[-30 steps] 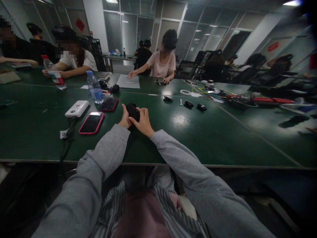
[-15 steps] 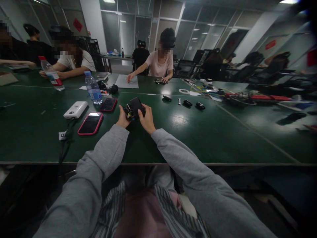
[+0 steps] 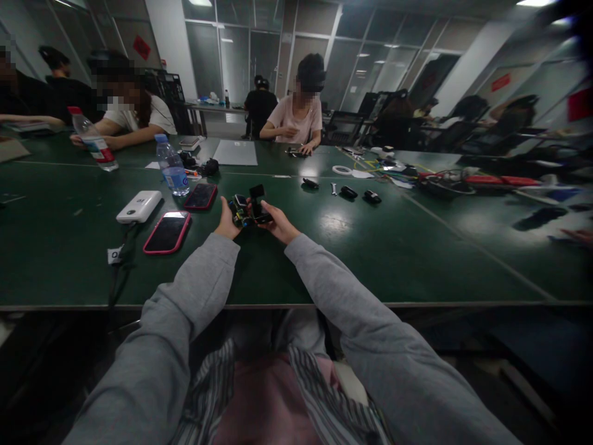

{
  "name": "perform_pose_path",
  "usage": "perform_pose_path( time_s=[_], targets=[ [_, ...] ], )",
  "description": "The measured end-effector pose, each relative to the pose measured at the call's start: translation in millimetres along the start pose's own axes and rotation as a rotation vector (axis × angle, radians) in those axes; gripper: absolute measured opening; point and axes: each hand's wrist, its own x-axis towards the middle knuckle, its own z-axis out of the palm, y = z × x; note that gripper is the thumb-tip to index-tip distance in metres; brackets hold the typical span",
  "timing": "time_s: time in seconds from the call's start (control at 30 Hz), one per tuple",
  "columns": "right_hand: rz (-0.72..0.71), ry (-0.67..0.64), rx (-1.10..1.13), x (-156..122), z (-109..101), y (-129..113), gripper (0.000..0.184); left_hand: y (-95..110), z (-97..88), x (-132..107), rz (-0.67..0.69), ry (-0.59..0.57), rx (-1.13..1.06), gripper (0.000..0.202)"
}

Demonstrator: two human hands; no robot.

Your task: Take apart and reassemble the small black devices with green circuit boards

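Observation:
My left hand (image 3: 227,222) grips a small circuit board assembly (image 3: 239,214) with yellow and blue parts, above the green table. Close beside it, my right hand (image 3: 281,226) is closed on a black plastic casing (image 3: 257,199), tilted so that its hollow inside partly shows. Whether the casing and the board still touch I cannot tell. Left of my hands lie a phone in a pink case (image 3: 167,233) and a second phone (image 3: 201,196). To the right are a small wrench (image 3: 333,189) and black oval pieces (image 3: 349,193).
A white power bank (image 3: 139,207) with a cable lies at left, near a blue-capped water bottle (image 3: 173,168). Across the table (image 3: 370,259) a co-worker in pink (image 3: 303,114) sits by a grey-white sheet (image 3: 235,153). A tape roll (image 3: 341,170) and tangled cables lie at right.
My right hand has turned the black casing and shifted it slightly, so more of the circuit board shows. The co-worker opposite has drawn one hand back from the sheet.

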Motion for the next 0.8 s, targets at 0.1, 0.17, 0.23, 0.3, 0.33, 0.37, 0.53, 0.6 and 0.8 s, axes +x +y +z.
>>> perform_pose_path(
  time_s=[0.1, 0.17, 0.23, 0.3, 0.33, 0.37, 0.53, 0.6, 0.8],
  targets=[
    [0.005, 0.036, 0.007, 3.0, -1.3, 4.0, 0.045, 0.7, -0.7, 0.3, -0.037, 0.003, -0.029, 0.084],
    [0.01, 0.066, -0.009, 6.4, -4.5, 7.2, 0.042, 1.5, -1.1, 0.9, -0.028, -0.007, -0.041, 0.084],
    [-0.032, 0.118, -0.071, 10.3, -9.1, 9.8, 0.037, 2.6, -1.5, 1.1, -0.001, -0.015, -0.048, 0.081],
    [-0.114, 0.195, -0.193, 13.7, -14.1, 11.4, 0.032, 4.2, -1.4, 0.6, 0.028, -0.019, -0.063, 0.078],
    [-0.153, 0.233, -0.269, 15.1, -16.5, 11.9, 0.03, 5.2, -1.3, 0.0, 0.037, -0.019, -0.077, 0.076],
    [-0.181, 0.263, -0.345, 16.1, -18.7, 12.2, 0.029, 6.4, -0.9, -0.8, 0.039, -0.019, -0.096, 0.075],
    [-0.23, 0.307, -0.609, 17.5, -23.7, 12.4, 0.028, 12.4, 1.7, -6.9, -0.015, -0.019, -0.232, 0.073],
    [-0.255, 0.295, -0.678, 17.1, -24.0, 12.2, 0.028, 14.0, 2.3, -8.8, -0.032, -0.029, -0.276, 0.071],
    [-0.253, 0.249, -0.809, 17.7, -26.2, 12.1, 0.027, 14.5, -0.1, -6.5, -0.016, -0.046, -0.293, 0.066]
  ],
)
